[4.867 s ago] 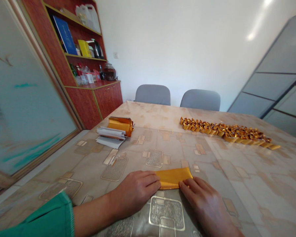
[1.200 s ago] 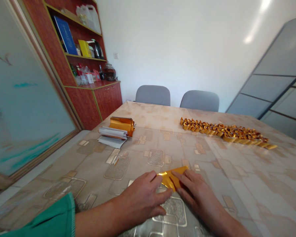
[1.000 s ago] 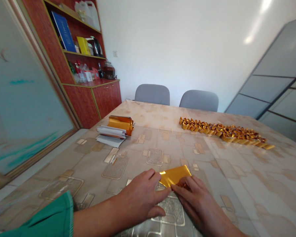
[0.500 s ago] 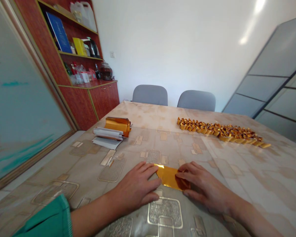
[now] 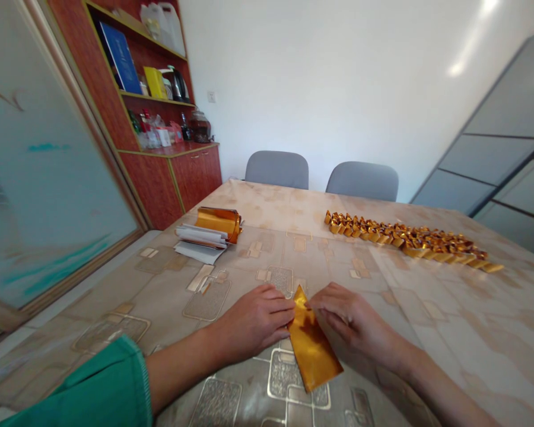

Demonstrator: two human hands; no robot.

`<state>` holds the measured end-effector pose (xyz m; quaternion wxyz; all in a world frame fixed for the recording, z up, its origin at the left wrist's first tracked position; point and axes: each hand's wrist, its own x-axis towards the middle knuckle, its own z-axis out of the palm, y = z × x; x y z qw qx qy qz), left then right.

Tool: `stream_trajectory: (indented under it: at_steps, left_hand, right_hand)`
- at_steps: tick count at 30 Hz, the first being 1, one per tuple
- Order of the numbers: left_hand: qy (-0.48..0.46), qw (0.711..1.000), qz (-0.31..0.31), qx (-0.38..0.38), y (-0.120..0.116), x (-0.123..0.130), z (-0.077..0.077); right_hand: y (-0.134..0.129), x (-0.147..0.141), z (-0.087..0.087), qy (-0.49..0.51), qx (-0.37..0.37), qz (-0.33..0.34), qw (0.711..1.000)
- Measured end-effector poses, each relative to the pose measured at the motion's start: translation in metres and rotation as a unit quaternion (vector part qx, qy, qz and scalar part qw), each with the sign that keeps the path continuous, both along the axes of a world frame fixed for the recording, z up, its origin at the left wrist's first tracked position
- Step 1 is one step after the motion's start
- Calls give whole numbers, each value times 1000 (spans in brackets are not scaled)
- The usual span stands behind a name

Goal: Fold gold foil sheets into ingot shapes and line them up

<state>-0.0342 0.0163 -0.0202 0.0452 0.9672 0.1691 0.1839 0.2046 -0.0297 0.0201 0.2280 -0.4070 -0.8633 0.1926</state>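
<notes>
A piece of gold foil paper (image 5: 314, 350) lies on the patterned tablecloth (image 5: 249, 391), its pointed end away from me and its wide end toward me. My left hand (image 5: 260, 320) has its fingers together on the paper's left edge near the tip. At the right edge, my right hand (image 5: 349, 311) pinches the paper near the tip with curled fingers. The undersides of both hands' fingertips are hidden.
Gold and white paper sheets (image 5: 209, 234) are stacked at the back left. Rows of folded gold pieces (image 5: 404, 237) stretch across the right side. Two grey chairs (image 5: 276, 170) stand behind the table, with a red cabinet (image 5: 151, 181) at the left.
The gold paper has turned from lying crosswise to pointing away from me, with a pointed far end. My right hand has moved to near that tip; my left fingers have drawn together.
</notes>
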Motion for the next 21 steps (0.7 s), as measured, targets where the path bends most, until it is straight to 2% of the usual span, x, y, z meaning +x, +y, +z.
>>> stream_trajectory:
  at_steps: [2,8,12,16,21]
  left_hand:
    - [-3,1000,15,4,0,0,-1]
    - [8,999,21,29,-5,1,-6]
    - [4,998,26,63,-8,1,-11]
    - [2,997,38,64,-6,-1,-11]
    - [15,994,95,57,-1,-4,-3]
  right_hand:
    - [7,-7,-10,-16,15,14,1000]
    - [19,-13,-33,-105,110,-30,988]
    - [21,-12,-34,-153,135,-42,978]
    - [20,-16,-32,-166,135,-71,974]
    - [17,-22,-31,-205,147,-97,963]
